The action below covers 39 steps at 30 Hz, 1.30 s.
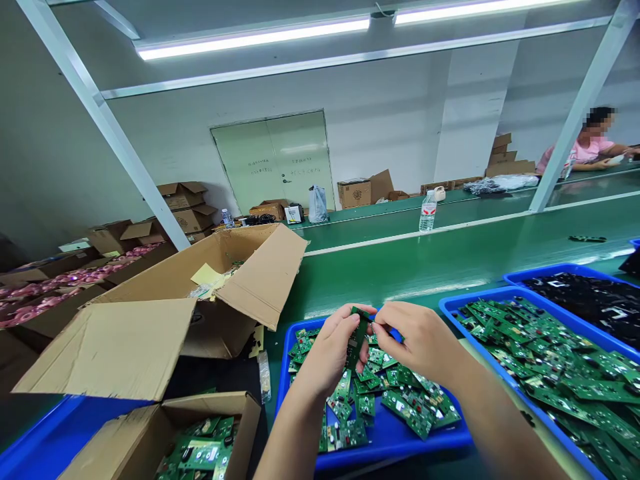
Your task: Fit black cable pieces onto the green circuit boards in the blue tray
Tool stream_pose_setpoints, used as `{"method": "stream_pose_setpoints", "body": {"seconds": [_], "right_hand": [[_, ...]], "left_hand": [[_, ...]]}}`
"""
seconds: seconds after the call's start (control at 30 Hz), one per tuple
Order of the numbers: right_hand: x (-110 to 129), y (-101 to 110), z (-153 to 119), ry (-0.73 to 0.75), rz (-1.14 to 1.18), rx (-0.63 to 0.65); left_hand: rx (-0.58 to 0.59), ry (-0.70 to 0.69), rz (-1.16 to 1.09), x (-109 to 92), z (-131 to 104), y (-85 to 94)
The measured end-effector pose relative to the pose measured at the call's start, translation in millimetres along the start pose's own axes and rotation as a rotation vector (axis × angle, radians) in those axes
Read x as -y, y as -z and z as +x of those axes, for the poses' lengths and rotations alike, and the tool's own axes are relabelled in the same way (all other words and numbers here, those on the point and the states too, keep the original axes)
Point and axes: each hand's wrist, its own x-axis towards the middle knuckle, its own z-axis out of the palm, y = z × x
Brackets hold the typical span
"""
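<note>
My left hand [333, 347] grips a green circuit board [356, 337], held tilted above a blue tray [395, 448] of loose green boards. My right hand [413, 337] is at the board's upper right edge, thumb and forefinger pinched together. A small dark item shows between those fingertips and the board, too small to make out. More green boards [415, 410] lie scattered in the tray below both hands.
To the right stand a blue tray [447, 305] heaped with boards and another with black parts [585, 300]. Open cardboard boxes [105, 347] sit at left, one holding boards [203, 453]. A bottle [427, 212] stands ahead; a person [593, 150] sits far right.
</note>
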Motion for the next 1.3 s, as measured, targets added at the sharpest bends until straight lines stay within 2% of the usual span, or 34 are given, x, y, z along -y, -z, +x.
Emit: {"method": "stream_pose_setpoints", "body": {"seconds": [0.17, 0.57, 0.83, 1.0, 1.13, 1.3], "right_hand": [[-1, 3, 1, -0.018, 0.005, 0.027], [-10, 11, 0, -0.062, -0.044, 0.046], [-16, 6, 3, 0.028, -0.099, -0.1], [-12, 3, 5, 0.051, -0.093, -0.13], [-5, 0, 5, 0.003, -0.035, -0.149], [-3, -1, 3, -0.146, 0.149, -0.218]], "left_hand": [[-0.01, -0.002, -0.016, 0, 0, 0.9], [0.046, -0.018, 0.044, 4, 1, 2.9], [0.057, 0.029, 0.069, 5, -2, 0.7], [0.085, 0.012, 0.134, 4, -2, 0.0], [0.043, -0.022, 0.114, 0, -3, 1.3], [0.007, -0.051, 0.156, -6, -4, 5.8]]}}
